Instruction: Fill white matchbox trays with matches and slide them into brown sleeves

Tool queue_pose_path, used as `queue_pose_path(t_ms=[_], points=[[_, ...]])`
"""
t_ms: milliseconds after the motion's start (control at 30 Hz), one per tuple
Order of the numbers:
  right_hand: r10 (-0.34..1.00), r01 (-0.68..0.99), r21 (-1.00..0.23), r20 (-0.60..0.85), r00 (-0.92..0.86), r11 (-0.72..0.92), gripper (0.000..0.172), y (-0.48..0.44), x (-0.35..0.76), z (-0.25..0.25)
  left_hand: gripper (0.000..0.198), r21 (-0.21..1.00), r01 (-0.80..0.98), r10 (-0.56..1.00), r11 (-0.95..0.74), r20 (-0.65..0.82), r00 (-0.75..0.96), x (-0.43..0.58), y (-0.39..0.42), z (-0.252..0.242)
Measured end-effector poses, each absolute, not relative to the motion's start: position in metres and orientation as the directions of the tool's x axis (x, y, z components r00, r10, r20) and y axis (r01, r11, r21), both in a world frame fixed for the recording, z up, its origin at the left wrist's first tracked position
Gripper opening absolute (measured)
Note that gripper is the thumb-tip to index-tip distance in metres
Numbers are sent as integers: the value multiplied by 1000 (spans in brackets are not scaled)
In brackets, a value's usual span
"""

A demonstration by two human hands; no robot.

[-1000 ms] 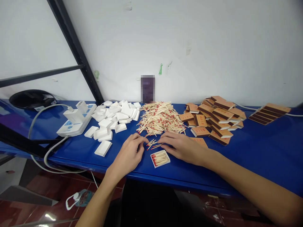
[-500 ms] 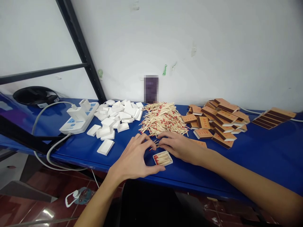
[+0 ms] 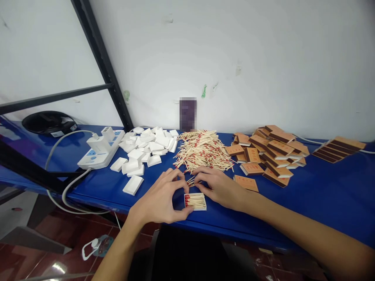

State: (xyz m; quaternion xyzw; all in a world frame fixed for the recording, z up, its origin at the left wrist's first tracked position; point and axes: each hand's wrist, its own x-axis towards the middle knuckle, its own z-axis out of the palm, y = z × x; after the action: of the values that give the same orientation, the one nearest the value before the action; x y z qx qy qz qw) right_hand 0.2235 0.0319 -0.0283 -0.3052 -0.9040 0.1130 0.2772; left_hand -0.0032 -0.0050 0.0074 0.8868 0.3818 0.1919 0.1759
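A small white matchbox tray (image 3: 195, 208) filled with red-tipped matches lies near the table's front edge. My left hand (image 3: 164, 197) curves around its left end, with the thumb at the near corner and the index finger at the far corner. Just beyond the tray, my right hand (image 3: 218, 187) pinches a few loose matches (image 3: 191, 182) between thumb and fingers. Behind both hands rises a large heap of matches (image 3: 203, 152), heads pointing various ways.
Empty white trays (image 3: 146, 144) are piled at left, beside a white power strip (image 3: 99, 156). Orange-and-brown matchboxes (image 3: 275, 150) are heaped at right, with a neat row of matchboxes (image 3: 338, 149) farther right. A black metal post (image 3: 102, 58) stands at left; a white wall backs the blue table (image 3: 322, 199).
The tray has shifted slightly left and sits straighter, with my left thumb drawn back to its near-left corner. My right hand is still by the loose matches, its fingertips now pinched on some.
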Motion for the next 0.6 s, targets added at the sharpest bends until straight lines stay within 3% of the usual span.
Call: queue_pose_path(t_ms=[200,600], points=[[591,483,-350,353,-725,802,15,36,229,-27,24,501,582,738,-641,191,648,-6,-3,7],[653,532,-385,349,-673,754,16,31,233,-19,28,528,566,741,-633,202,641,-4,-2,4]])
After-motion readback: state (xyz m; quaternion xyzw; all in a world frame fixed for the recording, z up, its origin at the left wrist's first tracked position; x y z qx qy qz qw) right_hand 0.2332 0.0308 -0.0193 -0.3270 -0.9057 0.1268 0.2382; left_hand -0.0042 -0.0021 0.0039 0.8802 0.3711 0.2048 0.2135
